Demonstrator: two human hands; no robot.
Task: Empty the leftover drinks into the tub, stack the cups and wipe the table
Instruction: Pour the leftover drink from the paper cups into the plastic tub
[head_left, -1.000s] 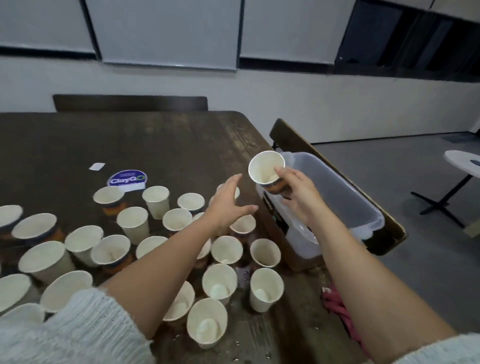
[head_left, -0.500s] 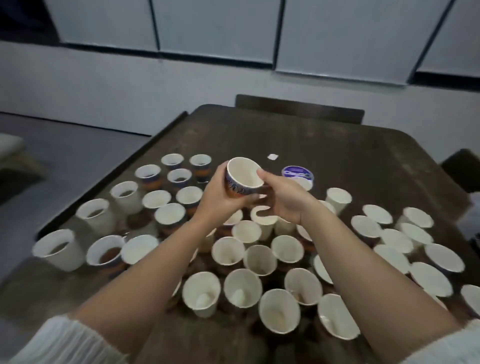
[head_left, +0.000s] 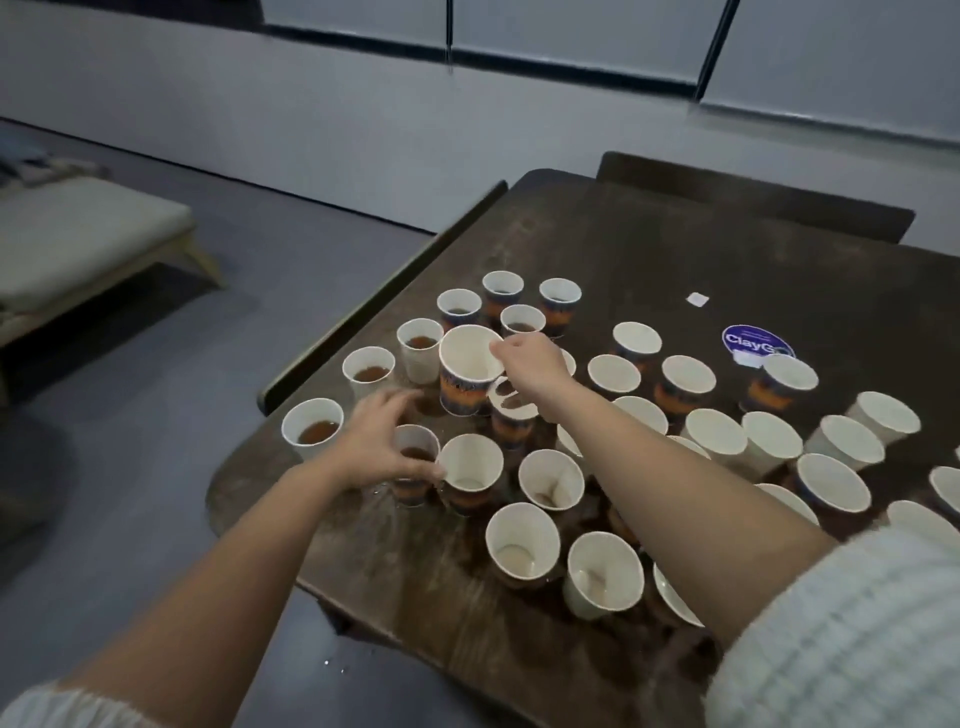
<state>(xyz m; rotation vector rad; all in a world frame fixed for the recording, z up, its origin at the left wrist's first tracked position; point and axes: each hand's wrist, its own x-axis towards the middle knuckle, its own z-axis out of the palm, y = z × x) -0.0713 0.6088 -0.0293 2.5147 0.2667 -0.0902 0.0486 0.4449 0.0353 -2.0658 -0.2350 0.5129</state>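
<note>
Dozens of paper cups cover the dark wooden table (head_left: 675, 260). My right hand (head_left: 530, 364) pinches the rim of an empty blue-and-orange cup (head_left: 467, 371) and holds it just above the other cups. My left hand (head_left: 382, 441) curls around a cup of brown drink (head_left: 415, 460) near the table's left corner, fingers behind it and thumb in front. More cups with brown drink (head_left: 317, 428) stand along the left edge. Empty cups (head_left: 524, 540) fill the near and right side. The tub is out of view.
A round ClayGo sticker (head_left: 756, 343) and a small white tag (head_left: 697, 300) lie on the table further back. A dark chair back (head_left: 753, 197) stands behind the table, another chair rail (head_left: 379, 306) along its left side. A pale bench (head_left: 78, 234) sits on the grey floor at left.
My view has swung left from the tub to the table's left corner. My right hand has carried the empty cup over here, and my left hand has let go of it and dropped onto a full cup.
</note>
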